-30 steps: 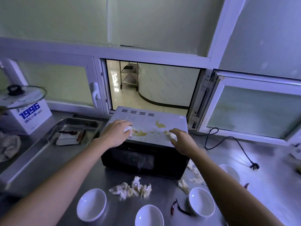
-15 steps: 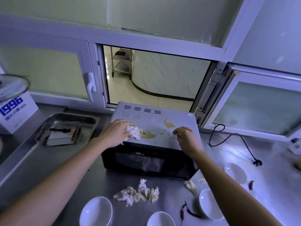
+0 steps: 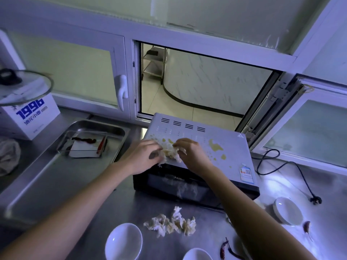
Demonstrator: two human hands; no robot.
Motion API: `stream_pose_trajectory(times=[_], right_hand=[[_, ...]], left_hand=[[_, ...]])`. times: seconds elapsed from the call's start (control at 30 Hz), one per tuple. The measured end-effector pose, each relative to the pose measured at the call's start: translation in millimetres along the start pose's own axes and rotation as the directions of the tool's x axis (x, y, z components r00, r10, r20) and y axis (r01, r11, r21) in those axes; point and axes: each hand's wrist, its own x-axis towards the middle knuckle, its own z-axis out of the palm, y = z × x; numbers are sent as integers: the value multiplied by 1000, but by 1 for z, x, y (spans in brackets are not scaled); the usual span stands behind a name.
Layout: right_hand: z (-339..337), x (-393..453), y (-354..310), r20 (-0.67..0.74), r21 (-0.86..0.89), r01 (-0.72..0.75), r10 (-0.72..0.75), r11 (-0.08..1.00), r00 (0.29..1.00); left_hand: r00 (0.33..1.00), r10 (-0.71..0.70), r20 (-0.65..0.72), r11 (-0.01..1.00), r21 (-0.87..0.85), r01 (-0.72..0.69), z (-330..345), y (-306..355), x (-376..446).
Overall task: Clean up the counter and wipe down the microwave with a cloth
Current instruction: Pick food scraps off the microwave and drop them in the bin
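Observation:
A black microwave (image 3: 195,132) with a pale top stands on the steel counter below an open window. Yellow stains (image 3: 216,147) spot the right half of its top. Over the top's front left part, my left hand (image 3: 143,158) and my right hand (image 3: 189,152) meet and both pinch one crumpled, yellow-stained white tissue wad (image 3: 170,154). More crumpled tissues (image 3: 171,225) lie on the counter in front of the microwave.
White bowls (image 3: 123,242) (image 3: 196,255) (image 3: 288,211) and dried red chillies (image 3: 225,250) lie on the near counter. A steel tray (image 3: 90,143) holding chillies sits at left, a white box (image 3: 28,117) with a glass lid behind it. The power cord (image 3: 293,166) trails at right.
My right hand moved left across the microwave top to join my left hand, and both now hold the tissue wad together. The camera has tilted and moved closer.

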Motion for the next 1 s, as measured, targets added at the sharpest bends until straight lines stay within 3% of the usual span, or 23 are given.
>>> stream_pose_trajectory(times=[0.17, 0.4, 0.57, 0.83, 1.0], right_hand=[[16, 11, -7, 174, -164, -25, 54, 986, 983], [22, 9, -15, 96, -216, 3, 19, 976, 995], [17, -1, -25, 29, -148, 24, -20, 989, 999], [10, -41, -62, 14, 15, 131, -131, 991, 991], [28, -79, -91, 83, 92, 224, -231, 970, 969]], left_hand=[[994, 88, -69, 988, 132, -78, 10, -3, -4], [976, 148, -157, 983, 127, -129, 13, -5, -8], [979, 17, -205, 995, -89, -36, 5, 0, -22], [955, -100, -279, 992, -102, 74, -15, 35, -92], [924, -267, -273, 963, -101, 249, -18, 52, -170]])
